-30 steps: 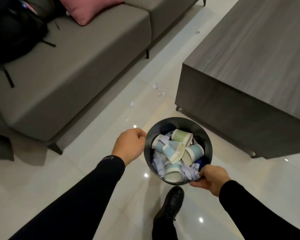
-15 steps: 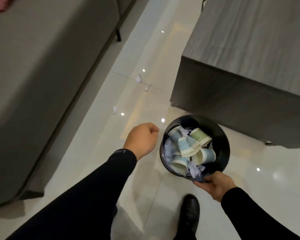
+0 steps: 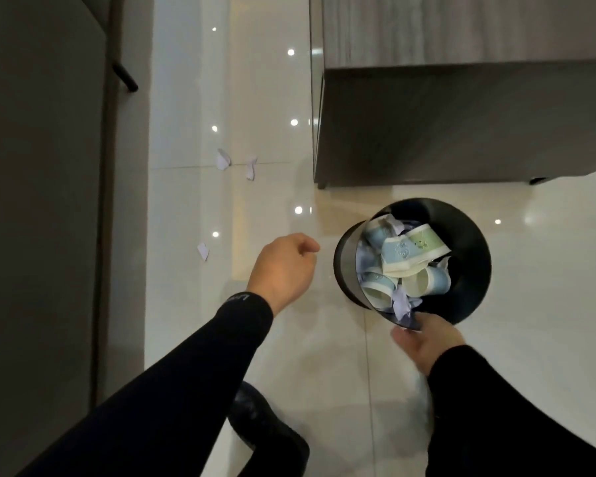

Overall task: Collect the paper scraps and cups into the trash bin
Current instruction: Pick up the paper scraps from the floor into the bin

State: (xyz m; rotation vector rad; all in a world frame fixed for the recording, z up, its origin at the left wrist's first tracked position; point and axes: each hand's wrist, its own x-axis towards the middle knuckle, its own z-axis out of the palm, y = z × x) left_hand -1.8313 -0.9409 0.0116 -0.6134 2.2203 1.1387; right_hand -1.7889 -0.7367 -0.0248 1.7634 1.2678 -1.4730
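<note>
A round black trash bin [image 3: 468, 270] stands on the glossy floor, tilted toward me. It holds several blue and green paper cups [image 3: 406, 251] and pale paper scraps. My right hand [image 3: 427, 342] grips the bin's near rim. My left hand [image 3: 283, 270] hovers left of the bin, fingers loosely curled, holding nothing. Three white paper scraps lie on the floor: one [image 3: 203, 251] left of my left hand, two [image 3: 222, 159] [image 3: 251, 168] farther ahead.
A grey sofa [image 3: 42, 201] with a black leg [image 3: 126, 77] fills the left side. A dark wooden coffee table [image 3: 461, 98] sits ahead right, just beyond the bin. My black shoe [image 3: 265, 438] is at the bottom.
My left hand has let go of the bin rim and moved left. My view has swung forward along the floor between sofa and table; the bin stays in my right hand.
</note>
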